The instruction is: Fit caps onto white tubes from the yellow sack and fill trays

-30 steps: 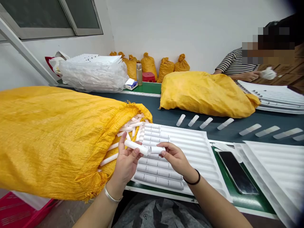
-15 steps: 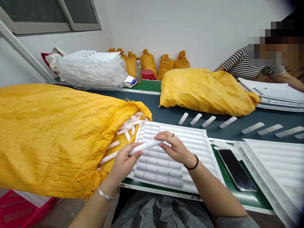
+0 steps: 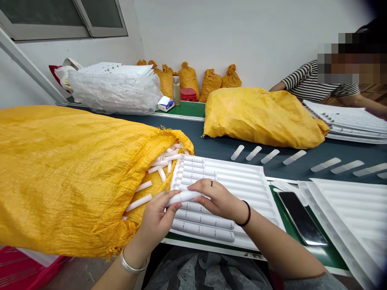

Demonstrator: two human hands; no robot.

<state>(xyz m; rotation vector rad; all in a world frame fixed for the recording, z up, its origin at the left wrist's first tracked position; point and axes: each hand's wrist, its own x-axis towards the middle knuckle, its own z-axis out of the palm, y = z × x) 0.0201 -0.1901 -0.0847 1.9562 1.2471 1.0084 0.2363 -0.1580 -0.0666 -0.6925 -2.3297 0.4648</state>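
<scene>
Both my hands hold one white plastic tube just above the white grooved tray. My left hand pinches its left end. My right hand lies over its right end, fingers curled down on it. Several white tubes lie in the tray's left grooves. More loose tubes spill from the mouth of the big yellow woven sack on my left.
A black phone lies right of the tray, beside stacked white trays. Clear caps sit in a row on the dark belt. A second yellow sack lies beyond. A person in a striped shirt handles trays far right.
A second ago I held a tube in my left hand and a short cap piece in my right. They came together, and the joined tube has moved down toward the tray.
</scene>
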